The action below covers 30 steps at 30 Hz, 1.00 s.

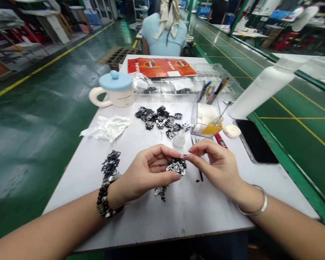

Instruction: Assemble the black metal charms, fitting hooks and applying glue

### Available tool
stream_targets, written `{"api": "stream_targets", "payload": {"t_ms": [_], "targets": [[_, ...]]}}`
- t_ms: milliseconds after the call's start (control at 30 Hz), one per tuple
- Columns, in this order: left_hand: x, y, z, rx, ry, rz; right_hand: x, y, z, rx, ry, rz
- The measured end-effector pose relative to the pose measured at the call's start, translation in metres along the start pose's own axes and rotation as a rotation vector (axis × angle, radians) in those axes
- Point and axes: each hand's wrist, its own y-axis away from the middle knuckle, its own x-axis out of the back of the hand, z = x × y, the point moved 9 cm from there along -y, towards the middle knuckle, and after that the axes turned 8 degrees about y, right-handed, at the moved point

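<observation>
Between the thumb and fingers of my left hand (154, 168) is a small black and silver plastic part (176, 166). My right hand (212, 159) pinches at its upper right edge; a tiny dark bit shows at the fingertips, too small to name. Just beyond lies a loose pile of similar black and silver parts (161, 117), with a small white bottle (179, 140) in front of it. A heap of thin black pieces (111, 164) rests left of my left hand. More black and silver pieces (160, 192) lie below it, partly hidden.
A lidded mug (120, 95) and crumpled tissue (107, 128) stand at the left. On the right are a clear pen box (207, 119), a white bottle (262, 90), a phone (257, 141) and a cream case (231, 131). Behind are clear trays (216, 74), a red sheet (161, 67) and a seated person (165, 34).
</observation>
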Motion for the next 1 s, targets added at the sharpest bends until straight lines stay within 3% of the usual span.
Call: {"api": "stream_targets", "payload": {"t_ms": [167, 533, 767, 1000], "targets": [[0.004, -0.001, 0.000, -0.035, -0.159, 0.056, 0.002, -0.002, -0.017, 0.161, 0.168, 0.065], [-0.012, 0.008, 0.009, -0.167, -0.294, -0.019, 0.000, 0.003, -0.005, 0.021, 0.090, 0.003], [0.001, 0.010, 0.015, -0.224, -0.291, 0.137, 0.006, 0.002, -0.011, 0.131, 0.044, 0.042], [-0.004, 0.006, 0.012, -0.215, -0.260, 0.106, 0.006, 0.003, -0.012, 0.121, -0.117, -0.006]]}}
